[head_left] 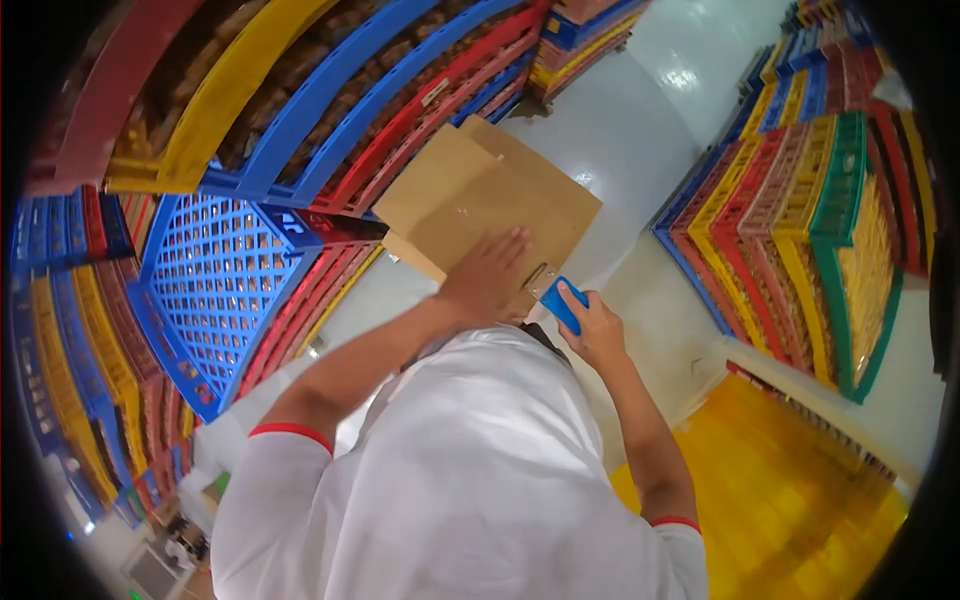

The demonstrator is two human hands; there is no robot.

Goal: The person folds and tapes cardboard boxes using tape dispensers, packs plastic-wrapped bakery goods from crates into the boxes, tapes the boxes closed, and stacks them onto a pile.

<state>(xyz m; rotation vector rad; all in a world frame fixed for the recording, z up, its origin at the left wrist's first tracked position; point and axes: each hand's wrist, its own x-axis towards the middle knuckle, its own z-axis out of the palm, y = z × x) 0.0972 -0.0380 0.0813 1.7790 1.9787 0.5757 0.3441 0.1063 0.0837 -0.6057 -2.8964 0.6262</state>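
Observation:
A brown cardboard box (500, 190) is in front of my body, its top face toward the camera. My left hand (487, 275) lies flat on the box near its lower edge, fingers spread and holding nothing. Beside the box's lower right corner, my right hand (592, 325) is closed around a blue handheld tool (563, 303). The tool's metal-looking front end (541, 281) points at the box edge; whether it touches the cardboard is unclear.
Stacked colored crates (340, 120) rise at the upper left, close to the box. A blue lattice crate (215, 270) stands left. More crate stacks (770, 230) line the right side. A yellow surface (760, 480) is at the lower right.

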